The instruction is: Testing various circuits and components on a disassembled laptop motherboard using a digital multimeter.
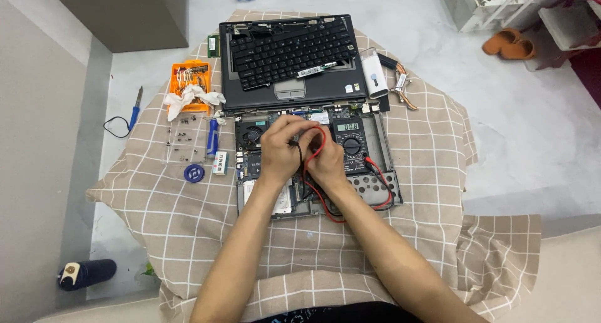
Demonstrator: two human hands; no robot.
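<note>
A soft, matt beige cloth [188, 223] with a white woven check covers the table, slightly creased, and on it the opened laptop base [388, 166] shows dull grey metal framing, while the keyboard panel [288, 51] above it is matt black plastic. The multimeter [352, 144] has a dark plastic body with a pale glassy display, and its red leads [325, 201] look like smooth, faintly glossy rubbery insulation. To one side lie an orange plastic bit case [191, 82], a crumpled white paper tissue [191, 99], and bare coppery metal heat pipes [404, 91].
</note>
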